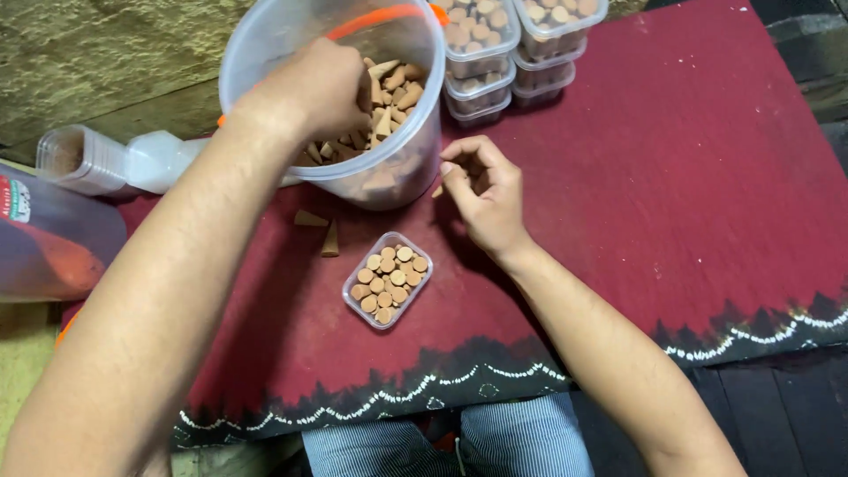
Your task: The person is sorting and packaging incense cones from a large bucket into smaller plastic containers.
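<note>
My left hand reaches down into a clear plastic bucket holding several brown cone-shaped pieces; its fingers are hidden among the cones. My right hand rests on the dark red cloth just right of the bucket, fingers curled, and a small brown cone tip shows at its fingertips. In front of both hands sits a small clear rectangular tub packed with upright cones. Two loose cones lie on the cloth left of the tub.
Stacked clear tubs filled with cones stand behind the bucket. A sleeve of nested empty tubs lies at the left beside a clear bag. The cloth has a white-patterned dark border along its near edge, above my striped trousers.
</note>
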